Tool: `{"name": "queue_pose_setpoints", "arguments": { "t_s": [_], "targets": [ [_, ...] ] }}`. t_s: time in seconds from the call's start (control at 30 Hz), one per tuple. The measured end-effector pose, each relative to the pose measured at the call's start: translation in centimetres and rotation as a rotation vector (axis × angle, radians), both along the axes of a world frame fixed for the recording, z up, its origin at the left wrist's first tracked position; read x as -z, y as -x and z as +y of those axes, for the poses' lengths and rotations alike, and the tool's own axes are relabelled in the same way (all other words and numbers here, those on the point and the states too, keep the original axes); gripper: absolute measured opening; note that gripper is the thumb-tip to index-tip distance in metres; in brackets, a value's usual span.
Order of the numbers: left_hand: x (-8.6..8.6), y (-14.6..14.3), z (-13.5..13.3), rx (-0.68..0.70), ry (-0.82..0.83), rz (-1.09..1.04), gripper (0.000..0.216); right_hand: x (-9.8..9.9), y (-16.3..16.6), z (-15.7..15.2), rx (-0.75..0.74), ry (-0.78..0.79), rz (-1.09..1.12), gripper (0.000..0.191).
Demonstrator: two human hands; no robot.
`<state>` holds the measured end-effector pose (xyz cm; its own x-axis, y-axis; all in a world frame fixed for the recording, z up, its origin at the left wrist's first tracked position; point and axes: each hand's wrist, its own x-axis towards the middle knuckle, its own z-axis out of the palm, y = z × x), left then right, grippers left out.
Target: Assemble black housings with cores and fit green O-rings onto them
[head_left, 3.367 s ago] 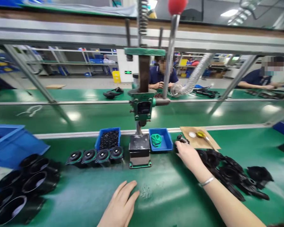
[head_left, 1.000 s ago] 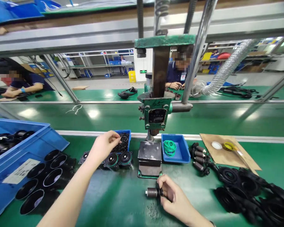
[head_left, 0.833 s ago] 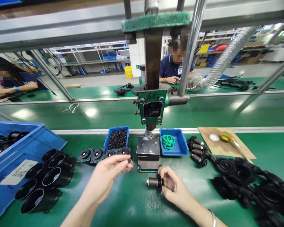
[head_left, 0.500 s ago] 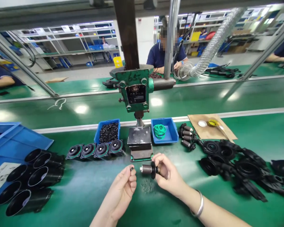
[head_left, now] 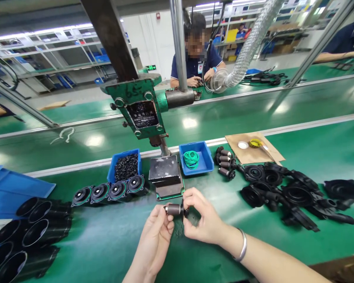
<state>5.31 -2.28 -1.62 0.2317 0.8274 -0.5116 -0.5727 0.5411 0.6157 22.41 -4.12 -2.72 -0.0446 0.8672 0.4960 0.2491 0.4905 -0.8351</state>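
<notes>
My right hand (head_left: 203,220) is closed on a small dark cylindrical part with a black flange (head_left: 175,208), held above the green bench just in front of the press base block (head_left: 164,170). My left hand (head_left: 158,232) pinches at the cylinder's left end; in the earlier frames it carried a small black ring, hidden now at the fingertips. Behind stand a blue bin of black rings (head_left: 125,167), a blue bin of green O-rings (head_left: 194,158) and a row of round black parts with green rings (head_left: 108,191).
The green hand press (head_left: 140,108) rises over the bench middle. Black cups (head_left: 29,232) lie left by a blue crate (head_left: 8,190). Loose black housings (head_left: 286,192), more cylinders (head_left: 225,162) and a cardboard sheet (head_left: 253,147) are right. Other people sit across the conveyor.
My left hand came back from the black-ring bin with a small ring and met the cylinder's end. My right hand kept holding the cylinder. The view tilted down and left.
</notes>
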Motion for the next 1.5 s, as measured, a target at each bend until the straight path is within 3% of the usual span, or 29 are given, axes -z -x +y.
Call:
{"name": "queue_pose_setpoints", "arguments": {
  "t_s": [0.17,0.37,0.57,0.77,1.0,1.2,1.4,1.5],
  "targets": [
    [-0.4,0.5,0.3,0.06,-0.083,0.083,0.035,-0.1,-0.4,-0.2,-0.033,-0.104,-0.137,0.04],
    [-1.0,0.8,0.5,0.069,-0.151,0.161,0.036,0.2,-0.3,-0.1,-0.018,-0.043,-0.056,0.04],
    [-1.4,0.9,0.6,0.09,-0.144,0.193,0.035,0.0,-0.4,-0.2,-0.029,-0.14,-0.185,0.042],
    [-1.2,0.9,0.2,0.109,-0.157,0.2,0.031,0.4,-0.1,-0.2,-0.028,-0.111,-0.085,0.043],
    [-0.9,1.2,-0.4,0.107,-0.337,0.228,0.031,0.2,0.3,-0.1,-0.043,0.035,0.121,0.04],
    [-1.2,1.2,-0.8,0.146,-0.488,0.203,0.055,0.7,0.4,0.0,-0.081,0.101,0.247,0.04],
    [-1.9,0.9,-0.9,0.118,-0.428,0.299,0.035,0.7,0.3,-0.3,-0.102,0.104,0.245,0.04],
    [-1.7,0.8,-0.7,0.13,-0.479,0.29,0.041,0.6,0.2,-0.3,-0.08,0.087,0.213,0.038]
  ]
}}
